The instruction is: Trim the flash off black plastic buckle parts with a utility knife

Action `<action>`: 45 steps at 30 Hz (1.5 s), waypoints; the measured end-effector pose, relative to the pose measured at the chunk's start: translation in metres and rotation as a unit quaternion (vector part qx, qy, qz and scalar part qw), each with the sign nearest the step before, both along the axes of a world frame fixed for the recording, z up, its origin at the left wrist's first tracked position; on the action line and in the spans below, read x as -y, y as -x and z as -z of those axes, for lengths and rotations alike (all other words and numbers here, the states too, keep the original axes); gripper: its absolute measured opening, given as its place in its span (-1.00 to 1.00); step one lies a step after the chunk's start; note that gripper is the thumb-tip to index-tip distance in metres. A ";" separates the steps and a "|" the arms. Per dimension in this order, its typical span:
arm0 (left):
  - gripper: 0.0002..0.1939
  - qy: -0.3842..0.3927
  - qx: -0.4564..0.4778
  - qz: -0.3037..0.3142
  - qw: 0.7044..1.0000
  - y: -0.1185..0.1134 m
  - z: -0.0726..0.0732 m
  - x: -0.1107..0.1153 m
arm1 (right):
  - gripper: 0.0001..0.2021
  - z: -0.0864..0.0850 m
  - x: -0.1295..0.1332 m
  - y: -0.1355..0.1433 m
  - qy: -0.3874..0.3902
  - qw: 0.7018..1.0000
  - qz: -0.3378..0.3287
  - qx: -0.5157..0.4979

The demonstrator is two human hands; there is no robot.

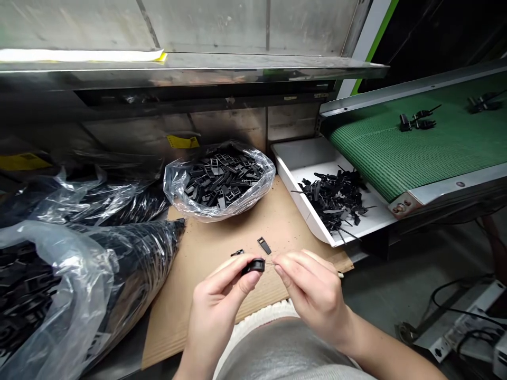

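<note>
My left hand [222,295] is closed, pinching a small black plastic part [253,265] between thumb and fingertips. Facing it, my right hand [312,282] is closed on a thin pointed tool [270,263], whose slim tip reaches the part's right side. A pale end pokes out behind the right hand, perhaps the same tool; most of it is hidden by the fingers. On the cardboard [214,240] just beyond my hands lie a flat black clip-like piece [264,245] and a smaller black piece [237,253].
An open plastic bag [174,182] of black parts stands behind the cardboard. More filled bags [130,264] crowd the left. At right, a white tray [301,211] holds black moulded pieces below a green conveyor belt [380,153] carrying black clusters [420,120]. A metal shelf [222,75] overhangs the back.
</note>
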State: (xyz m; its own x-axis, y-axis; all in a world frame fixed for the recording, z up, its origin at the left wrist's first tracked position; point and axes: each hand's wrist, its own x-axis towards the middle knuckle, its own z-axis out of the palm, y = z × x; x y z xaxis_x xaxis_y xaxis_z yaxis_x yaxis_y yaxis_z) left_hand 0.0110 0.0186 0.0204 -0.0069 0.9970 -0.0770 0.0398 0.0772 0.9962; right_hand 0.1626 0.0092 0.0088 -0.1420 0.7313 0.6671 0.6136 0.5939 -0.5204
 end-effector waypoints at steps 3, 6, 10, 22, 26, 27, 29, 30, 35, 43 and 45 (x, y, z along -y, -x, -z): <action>-0.85 0.014 -0.017 -0.008 1.000 0.001 -0.002 0.003 | -0.83 -0.001 0.001 0.001 -0.013 1.000 0.007 0.014; -0.84 0.016 -0.021 -0.017 1.000 0.000 -0.003 0.004 | -0.83 -0.001 0.001 0.001 -0.011 1.000 0.003 0.021; -0.84 0.014 -0.020 -0.019 1.000 -0.001 -0.004 0.005 | -0.81 0.000 0.004 0.002 0.012 0.999 0.007 0.033; -0.84 -0.092 0.017 0.027 0.995 0.000 -0.003 0.002 | -0.81 -0.024 -0.003 -0.005 0.288 0.941 -0.156 -0.087; -0.79 -0.110 0.012 0.041 0.993 0.001 -0.005 0.002 | -0.77 -0.026 -0.003 -0.006 0.321 0.925 -0.174 -0.107; -0.78 -0.113 0.012 0.044 0.993 0.002 -0.005 0.002 | -0.75 -0.026 -0.003 -0.006 0.331 0.919 -0.177 -0.118; -0.80 -0.116 0.002 0.047 0.992 0.004 -0.006 0.002 | -0.74 -0.024 -0.006 -0.008 0.384 0.886 -0.203 -0.161; -0.82 -0.118 -0.008 0.048 0.992 0.005 -0.006 0.002 | -0.75 -0.024 -0.008 -0.009 0.425 0.855 -0.228 -0.190; -0.85 -0.139 -0.070 0.059 0.986 0.007 -0.006 0.002 | -0.79 -0.023 -0.017 -0.022 0.605 0.657 -0.376 -0.247; -0.75 -0.009 -0.074 -0.011 0.997 -0.003 -0.007 0.008 | -0.81 -0.013 0.009 -0.001 0.224 0.960 -0.089 -0.140; -0.74 0.003 -0.062 -0.011 0.998 -0.004 -0.008 0.008 | -0.79 -0.006 0.012 0.006 0.147 0.984 -0.053 -0.083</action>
